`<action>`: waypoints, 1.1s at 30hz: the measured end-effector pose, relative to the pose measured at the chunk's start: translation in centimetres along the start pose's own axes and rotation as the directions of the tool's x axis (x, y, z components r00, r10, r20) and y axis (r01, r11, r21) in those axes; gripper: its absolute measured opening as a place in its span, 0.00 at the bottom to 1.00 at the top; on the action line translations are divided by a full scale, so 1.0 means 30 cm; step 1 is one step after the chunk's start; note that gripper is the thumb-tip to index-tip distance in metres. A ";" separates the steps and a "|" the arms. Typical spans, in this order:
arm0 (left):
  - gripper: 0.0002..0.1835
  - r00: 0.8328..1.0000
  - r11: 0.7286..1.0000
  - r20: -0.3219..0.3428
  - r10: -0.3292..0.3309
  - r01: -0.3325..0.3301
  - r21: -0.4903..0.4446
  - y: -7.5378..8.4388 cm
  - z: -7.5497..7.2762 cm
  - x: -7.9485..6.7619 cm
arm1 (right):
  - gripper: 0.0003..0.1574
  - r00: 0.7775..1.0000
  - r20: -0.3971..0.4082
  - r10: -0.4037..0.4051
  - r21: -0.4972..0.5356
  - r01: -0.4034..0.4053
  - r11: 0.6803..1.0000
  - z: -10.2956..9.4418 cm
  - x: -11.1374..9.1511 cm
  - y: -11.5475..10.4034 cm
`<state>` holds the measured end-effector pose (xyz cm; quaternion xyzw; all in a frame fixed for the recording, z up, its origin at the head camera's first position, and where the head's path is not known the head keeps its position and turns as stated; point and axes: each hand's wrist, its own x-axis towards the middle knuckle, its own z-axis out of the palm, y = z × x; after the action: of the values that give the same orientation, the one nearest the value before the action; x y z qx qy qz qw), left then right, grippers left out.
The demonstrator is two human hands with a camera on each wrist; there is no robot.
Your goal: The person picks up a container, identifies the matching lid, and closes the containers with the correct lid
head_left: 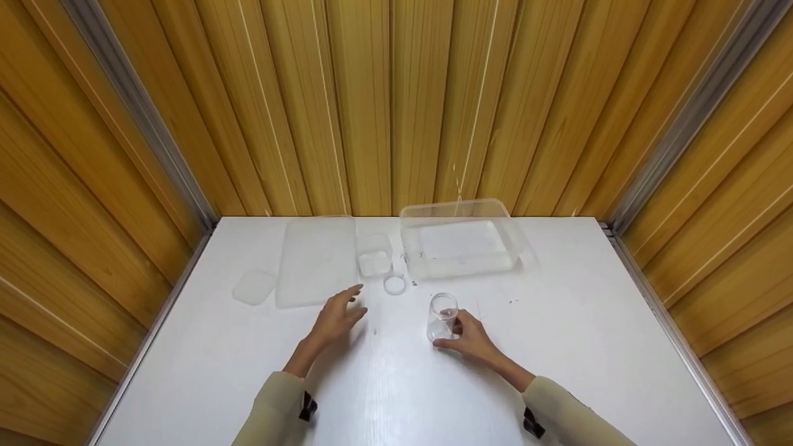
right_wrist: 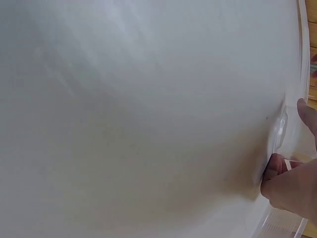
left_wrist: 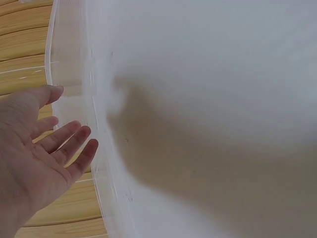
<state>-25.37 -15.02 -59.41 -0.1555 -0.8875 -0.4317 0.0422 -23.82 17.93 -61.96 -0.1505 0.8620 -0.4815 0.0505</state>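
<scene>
In the head view, my right hand (head_left: 472, 337) holds a clear plastic jar (head_left: 443, 317) from its right side, thumb low at the front and fingers behind it. The jar stands upright with its round mouth uncovered. The right wrist view catches part of the jar (right_wrist: 281, 131) between thumb and fingers of the right hand (right_wrist: 292, 186). My left hand (head_left: 336, 319) hovers over the table with fingers spread, holding nothing. It is near the front right corner of a large translucent lid (head_left: 317, 260). A pale ring-shaped cap (head_left: 394, 285) lies beyond, between the two hands.
A small clear container (head_left: 374, 263) stands right of the large lid. At the back right is a big translucent plastic box (head_left: 461, 266). A small square lid (head_left: 254, 287) lies at the left. Wood-look panels (head_left: 396, 111) close off the white table's (head_left: 588, 347) back and sides.
</scene>
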 end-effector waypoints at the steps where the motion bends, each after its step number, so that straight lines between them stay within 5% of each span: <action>1: 0.28 1.000 1.000 -0.008 0.014 -0.014 -0.025 0.000 0.008 0.017 | 0.42 1.000 -0.001 0.004 -0.003 -0.004 1.000 -0.001 0.002 0.002; 6: 0.30 0.998 0.993 -0.051 0.034 -0.039 -0.108 0.013 0.070 0.103 | 0.42 0.999 -0.011 0.033 -0.021 -0.033 0.999 -0.002 0.002 0.010; 13: 0.33 0.985 0.988 -0.137 -0.108 0.091 -0.124 0.047 0.176 0.198 | 0.39 0.998 -0.049 0.043 -0.022 -0.045 0.999 0.001 0.001 0.010; 23: 0.37 0.960 0.952 -0.200 -0.198 0.237 0.193 0.038 0.264 0.273 | 0.40 1.000 -0.008 0.019 -0.046 -0.019 0.999 -0.003 0.017 -0.006; 33: 0.29 0.948 0.930 -0.236 -0.213 0.271 0.247 0.052 0.301 0.293 | 0.41 1.000 0.010 0.017 -0.043 -0.016 0.999 -0.015 0.016 -0.011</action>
<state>-32.67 -4.98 -62.02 0.0085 -0.9423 -0.3192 0.1011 -24.31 18.00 -61.42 -0.1471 0.8731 -0.4615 0.0558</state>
